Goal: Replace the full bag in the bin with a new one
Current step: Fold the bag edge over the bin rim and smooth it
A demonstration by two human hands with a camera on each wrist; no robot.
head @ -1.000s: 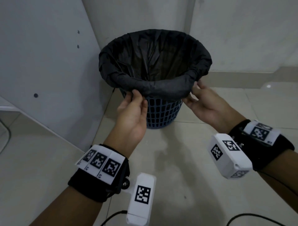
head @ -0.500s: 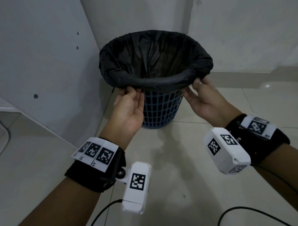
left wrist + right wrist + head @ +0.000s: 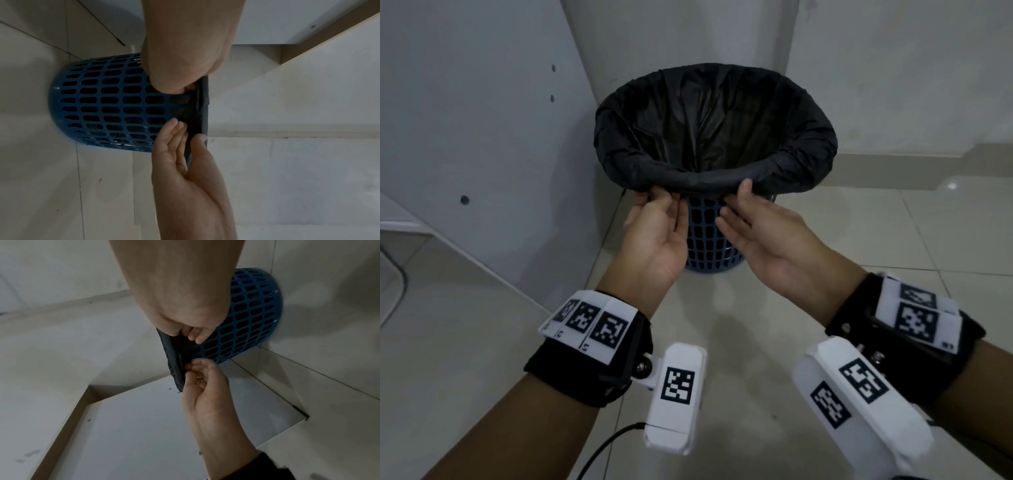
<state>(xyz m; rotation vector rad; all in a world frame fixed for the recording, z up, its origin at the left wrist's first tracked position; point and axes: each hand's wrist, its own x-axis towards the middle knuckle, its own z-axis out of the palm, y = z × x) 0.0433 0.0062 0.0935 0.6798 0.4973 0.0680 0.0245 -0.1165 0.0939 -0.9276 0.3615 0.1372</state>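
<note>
A tiled floor (image 3: 739, 342) meets white walls (image 3: 465, 120) in a corner, and the blue lattice bin (image 3: 705, 236) stands on the floor in that corner. A black bag (image 3: 715, 130) lines the bin, its top folded out over the rim all round. Both hands are at the near edge of the rim, just beside each other. The left hand (image 3: 654, 236), palm up, pinches the folded bag edge between thumb and fingertips. The right hand (image 3: 763, 229) grips the same edge, thumb over the fold and the 4 fingers tucked under it.
</note>
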